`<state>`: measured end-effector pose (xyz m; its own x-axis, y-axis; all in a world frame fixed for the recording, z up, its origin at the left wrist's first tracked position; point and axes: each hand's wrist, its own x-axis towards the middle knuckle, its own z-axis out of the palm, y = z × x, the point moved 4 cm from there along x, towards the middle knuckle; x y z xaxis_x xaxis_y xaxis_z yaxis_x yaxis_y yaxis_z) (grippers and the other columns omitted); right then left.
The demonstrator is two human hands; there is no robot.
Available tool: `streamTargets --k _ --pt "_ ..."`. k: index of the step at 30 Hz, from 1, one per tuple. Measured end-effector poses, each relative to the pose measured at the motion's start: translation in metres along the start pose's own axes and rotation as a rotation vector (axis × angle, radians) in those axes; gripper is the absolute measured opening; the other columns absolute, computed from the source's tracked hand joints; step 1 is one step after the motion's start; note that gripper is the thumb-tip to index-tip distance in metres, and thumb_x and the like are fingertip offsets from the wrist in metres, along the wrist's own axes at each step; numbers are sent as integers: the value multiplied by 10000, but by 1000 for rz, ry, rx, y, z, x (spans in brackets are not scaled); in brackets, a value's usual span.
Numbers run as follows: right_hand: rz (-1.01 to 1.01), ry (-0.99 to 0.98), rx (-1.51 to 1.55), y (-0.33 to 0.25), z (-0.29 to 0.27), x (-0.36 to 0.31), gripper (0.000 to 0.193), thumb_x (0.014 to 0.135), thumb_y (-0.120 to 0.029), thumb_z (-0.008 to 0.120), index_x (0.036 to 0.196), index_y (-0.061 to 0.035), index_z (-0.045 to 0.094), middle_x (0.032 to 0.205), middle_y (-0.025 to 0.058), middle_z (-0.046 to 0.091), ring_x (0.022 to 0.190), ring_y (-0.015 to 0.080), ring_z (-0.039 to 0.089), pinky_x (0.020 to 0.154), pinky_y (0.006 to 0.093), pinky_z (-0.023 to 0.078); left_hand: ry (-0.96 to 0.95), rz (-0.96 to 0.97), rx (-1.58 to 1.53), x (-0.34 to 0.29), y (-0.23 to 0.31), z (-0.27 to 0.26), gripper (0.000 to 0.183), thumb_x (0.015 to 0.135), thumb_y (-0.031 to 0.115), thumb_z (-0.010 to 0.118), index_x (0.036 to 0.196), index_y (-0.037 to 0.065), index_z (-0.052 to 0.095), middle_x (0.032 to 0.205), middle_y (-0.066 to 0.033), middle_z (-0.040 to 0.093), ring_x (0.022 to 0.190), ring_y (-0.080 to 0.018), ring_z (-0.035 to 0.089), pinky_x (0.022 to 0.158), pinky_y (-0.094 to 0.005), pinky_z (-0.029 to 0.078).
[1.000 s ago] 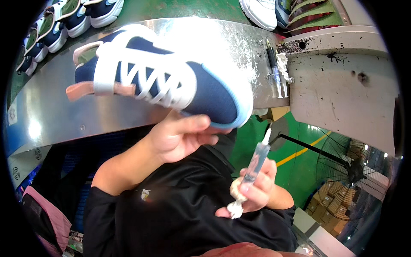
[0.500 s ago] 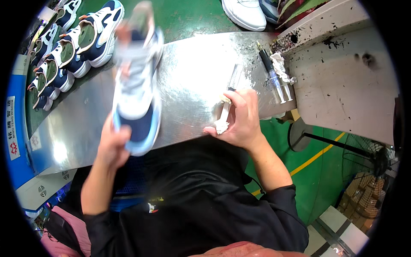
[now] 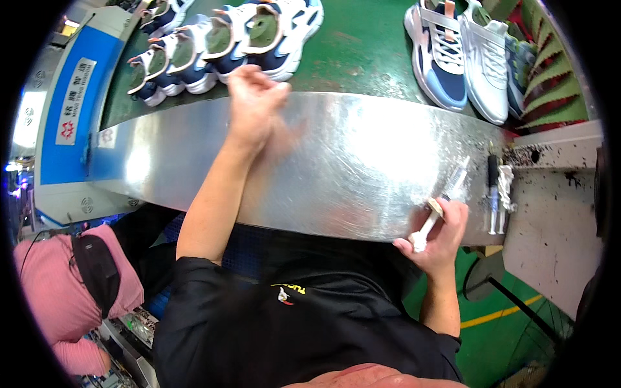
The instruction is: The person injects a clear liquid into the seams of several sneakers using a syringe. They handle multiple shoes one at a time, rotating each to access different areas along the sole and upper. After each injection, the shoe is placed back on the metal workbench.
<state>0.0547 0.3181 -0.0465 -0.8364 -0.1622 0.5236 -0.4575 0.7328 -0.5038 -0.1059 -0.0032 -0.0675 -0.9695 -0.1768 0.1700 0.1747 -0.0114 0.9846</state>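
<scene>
My left hand (image 3: 254, 103) reaches over the far edge of the metal bench, its fingertips near a navy and white sneaker (image 3: 268, 48) in the row. Its fingers are loosely bent and partly blurred, with nothing visible in them. In my right hand (image 3: 446, 236), at the bench's near right, is a clear plastic syringe (image 3: 458, 178). Its barrel points away from me, and white crumpled tissue (image 3: 418, 242) shows at its near end. A navy sneaker with a light blue toe (image 3: 440, 58) stands beside a white sneaker (image 3: 488, 71) at the far right.
Two more syringes (image 3: 495, 194) lie near white tissue (image 3: 506, 184) at the right end of the metal bench (image 3: 310, 168). A stained pale machine panel (image 3: 550, 213) bounds that side. Left of me, a co-worker's pink sleeve (image 3: 45, 291) shows.
The sneaker has left my left hand and now stands beside the white one. That hand has moved to the row of sneakers. My right hand keeps the syringe; the view has shifted.
</scene>
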Motion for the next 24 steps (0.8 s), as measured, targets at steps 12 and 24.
streamTargets --k 12,24 --pt "-3 -14 18 -3 9 -7 878 643 -672 675 1160 -2 444 938 133 460 838 284 447 730 385 385 -37 157 300 90 -10 -18 818 630 113 806 1319 71 367 1189 -118 562 1096 -188 533 947 -291 413" --pt "140 -123 174 -4 -14 -26 893 613 -650 714 1173 -7 452 950 108 473 837 252 445 696 344 396 -373 222 617 -127 67 -31 920 629 70 782 1393 76 270 1341 -142 399 1227 -267 436 950 -385 427"
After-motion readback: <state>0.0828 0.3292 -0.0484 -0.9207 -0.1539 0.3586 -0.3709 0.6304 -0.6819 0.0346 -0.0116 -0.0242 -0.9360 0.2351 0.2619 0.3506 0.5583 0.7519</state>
